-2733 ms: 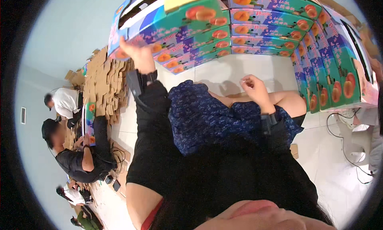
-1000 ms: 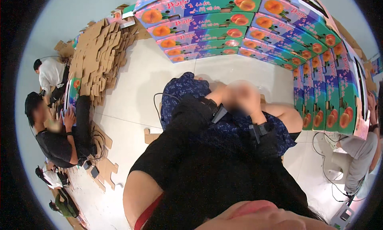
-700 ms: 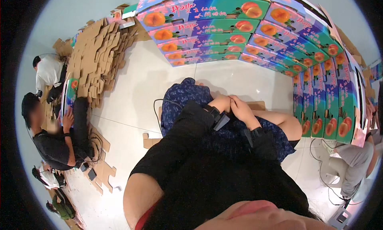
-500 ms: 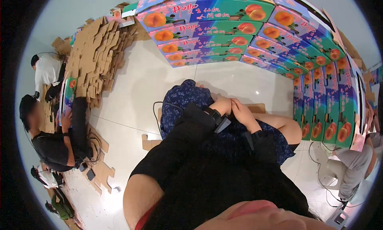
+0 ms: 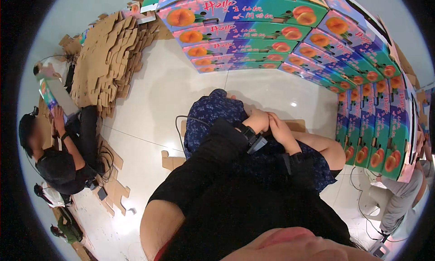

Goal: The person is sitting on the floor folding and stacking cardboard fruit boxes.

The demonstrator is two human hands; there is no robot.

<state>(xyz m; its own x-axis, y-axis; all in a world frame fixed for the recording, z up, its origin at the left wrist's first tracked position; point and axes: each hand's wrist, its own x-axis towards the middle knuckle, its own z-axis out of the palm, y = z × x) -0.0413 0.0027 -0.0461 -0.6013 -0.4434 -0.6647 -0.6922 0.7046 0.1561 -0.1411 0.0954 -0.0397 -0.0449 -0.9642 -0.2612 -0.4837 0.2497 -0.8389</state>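
Observation:
My left hand [image 5: 257, 121] and my right hand [image 5: 282, 130] are folded together above my lap. The right hand's fingers lie closed over the left hand, whose own fingers look curled and are partly covered. No object shows in either hand. Around the left wrist sits a black strap with a grey device [image 5: 256, 142], and the right wrist carries a dark band. Dark blue patterned cloth [image 5: 209, 111] spreads over my legs beneath the forearms. A cardboard piece [image 5: 297, 125] lies just beyond the right hand.
Stacked printed fruit boxes [image 5: 244, 31] rise ahead, continuing as a wall of boxes [image 5: 372, 125] on the right. Flat cardboard [image 5: 106, 57] is piled at the left. A co-worker in black [image 5: 56, 168] handles a printed box [image 5: 58, 98]. Another person in grey [image 5: 401, 197] sits at right, near cables.
The co-worker at the left has raised the box and tilted it away. My hands stay folded; the view has shifted slightly.

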